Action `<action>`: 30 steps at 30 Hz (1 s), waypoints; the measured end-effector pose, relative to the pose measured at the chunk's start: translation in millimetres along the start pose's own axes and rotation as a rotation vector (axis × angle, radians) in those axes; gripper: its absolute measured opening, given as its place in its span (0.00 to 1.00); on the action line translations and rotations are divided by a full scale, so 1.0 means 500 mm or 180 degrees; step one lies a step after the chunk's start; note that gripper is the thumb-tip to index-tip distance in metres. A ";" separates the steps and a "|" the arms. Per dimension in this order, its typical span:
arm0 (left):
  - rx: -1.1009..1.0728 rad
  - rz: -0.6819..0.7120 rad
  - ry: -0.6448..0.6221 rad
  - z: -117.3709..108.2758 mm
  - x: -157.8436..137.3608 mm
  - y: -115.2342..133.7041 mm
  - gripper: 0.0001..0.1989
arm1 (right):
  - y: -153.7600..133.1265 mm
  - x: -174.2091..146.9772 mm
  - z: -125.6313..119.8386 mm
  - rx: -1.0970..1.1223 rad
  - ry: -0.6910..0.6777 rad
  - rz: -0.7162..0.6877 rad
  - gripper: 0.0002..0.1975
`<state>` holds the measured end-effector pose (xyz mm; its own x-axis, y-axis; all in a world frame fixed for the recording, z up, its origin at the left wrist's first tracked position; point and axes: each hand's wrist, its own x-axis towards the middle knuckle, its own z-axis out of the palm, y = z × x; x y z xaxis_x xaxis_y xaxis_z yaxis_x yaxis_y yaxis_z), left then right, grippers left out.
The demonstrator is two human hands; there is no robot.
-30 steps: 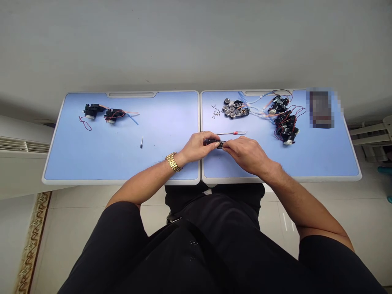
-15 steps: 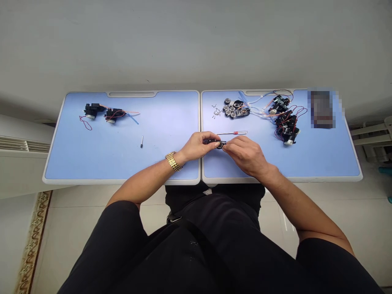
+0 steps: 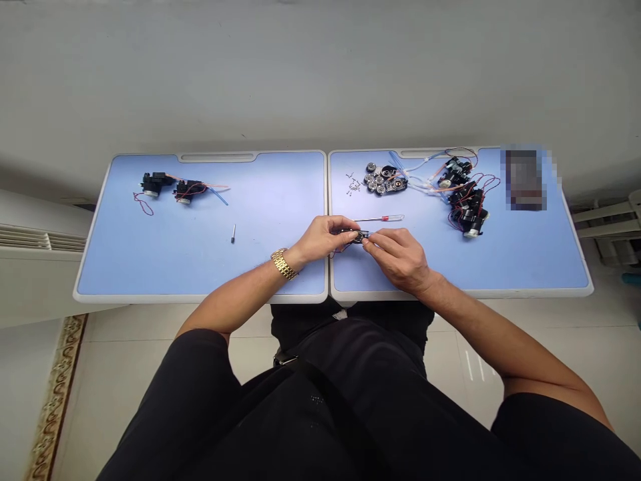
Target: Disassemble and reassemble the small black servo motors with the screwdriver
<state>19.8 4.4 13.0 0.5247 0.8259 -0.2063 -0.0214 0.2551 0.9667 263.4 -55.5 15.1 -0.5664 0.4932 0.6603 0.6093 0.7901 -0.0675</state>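
Note:
Both of my hands meet over the seam of two blue tables. My left hand [image 3: 320, 242], with a gold watch on the wrist, pinches a small black motor part [image 3: 353, 234] with a red wire. My right hand [image 3: 398, 257] grips the same part from its right end with the fingertips. A thin screwdriver [image 3: 380, 218] with a red and clear handle lies just beyond the hands.
Small screws [image 3: 353, 184] and round metal gears [image 3: 384, 179] lie at the back of the right table [image 3: 525, 260]. A heap of black wired motors [image 3: 465, 194] sits to their right. Two more motors [image 3: 173, 187] and a small bit [image 3: 233, 232] lie on the left table [image 3: 165, 267].
My right hand has drawn slightly in toward me and its forearm has swung outward. The part stays pinched between both hands.

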 end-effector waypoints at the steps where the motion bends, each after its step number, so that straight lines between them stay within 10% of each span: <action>1: -0.0063 0.0005 0.0024 -0.001 0.001 -0.001 0.21 | 0.003 -0.006 0.001 -0.0040 -0.0019 -0.0016 0.16; 8: -0.0127 -0.0017 0.0186 -0.003 0.003 -0.002 0.21 | 0.023 -0.020 -0.010 -0.0073 -0.0342 0.0163 0.18; 14: 0.0234 0.0087 0.0297 -0.003 -0.001 0.002 0.19 | 0.017 0.026 -0.027 0.0228 0.0009 0.1463 0.13; 23: 0.0391 0.0366 0.0051 -0.005 -0.001 -0.005 0.21 | 0.038 0.060 0.003 0.1819 -0.1225 0.2844 0.24; 30: 0.0439 0.0453 0.0002 -0.002 -0.001 -0.003 0.23 | 0.017 0.057 -0.009 0.1027 -0.0320 0.1914 0.15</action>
<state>18.9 4.2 11.4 0.5241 0.8491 -0.0662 0.0215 0.0645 0.9977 255.1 -36.5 36.9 -0.2399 0.8989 0.3668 0.6470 0.4297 -0.6299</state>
